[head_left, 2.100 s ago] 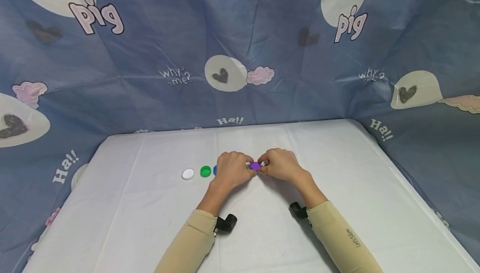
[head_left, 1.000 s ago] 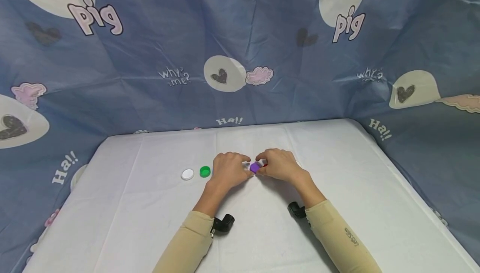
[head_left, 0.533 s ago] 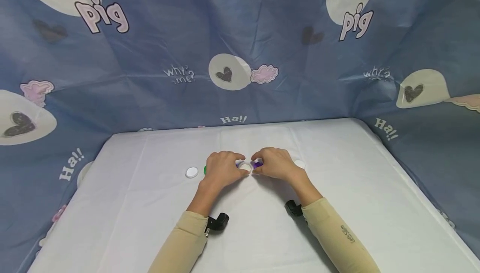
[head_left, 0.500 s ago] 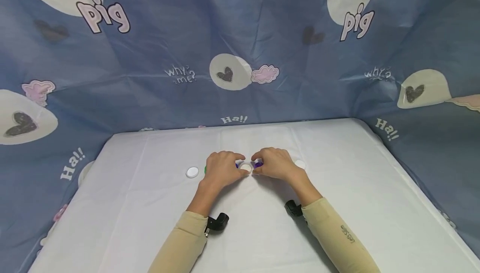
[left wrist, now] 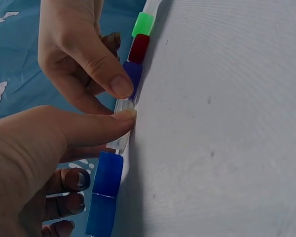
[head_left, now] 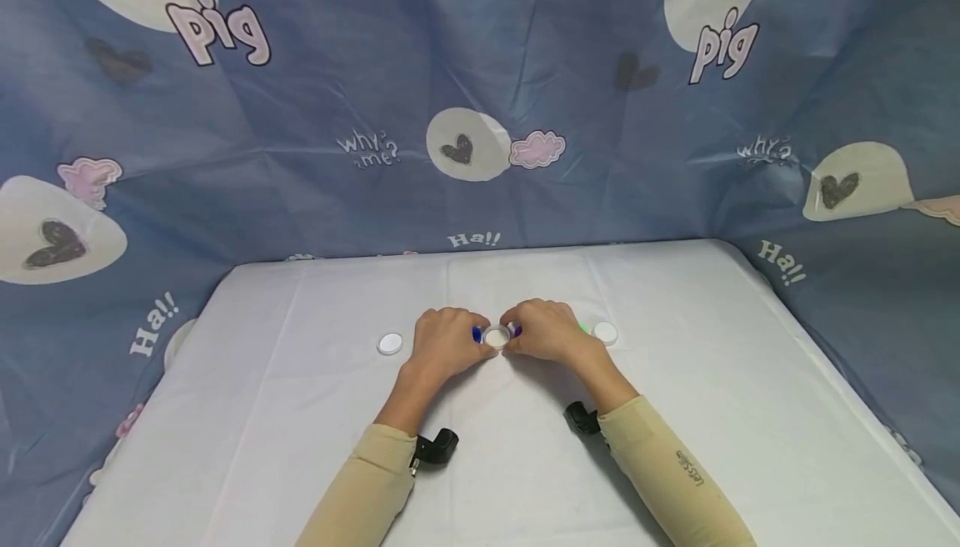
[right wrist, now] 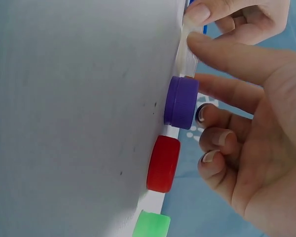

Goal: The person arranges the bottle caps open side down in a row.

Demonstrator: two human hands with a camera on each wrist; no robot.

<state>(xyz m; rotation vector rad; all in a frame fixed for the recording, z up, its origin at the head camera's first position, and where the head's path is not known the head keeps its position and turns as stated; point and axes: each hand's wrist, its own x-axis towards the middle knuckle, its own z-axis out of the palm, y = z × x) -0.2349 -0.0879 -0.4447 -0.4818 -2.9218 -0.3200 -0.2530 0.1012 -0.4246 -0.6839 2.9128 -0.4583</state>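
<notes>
In the head view my left hand [head_left: 447, 338] and right hand [head_left: 546, 330] meet around a clear-whitish round bottle cap [head_left: 497, 337] on the table. My left thumb and a finger pinch its left side, my right thumb and a finger its right side. The left wrist view shows the left thumb across this cap's ribbed wall, with two blue caps [left wrist: 108, 173] beside the left fingers. In the right wrist view a purple cap [right wrist: 182, 102] stands by the right fingers, followed by a red cap [right wrist: 164, 164] and a green cap [right wrist: 152, 224].
A white cap [head_left: 390, 343] lies left of my hands and another white cap [head_left: 604, 333] right of them, both in line with the row. The white-covered table [head_left: 300, 414] ends at a blue printed cloth [head_left: 375, 197] behind.
Both hands have shifted left along the row, from the purple cap to the clear cap. The green cap on the left is now covered by my left hand; the right-hand white cap has come into view.
</notes>
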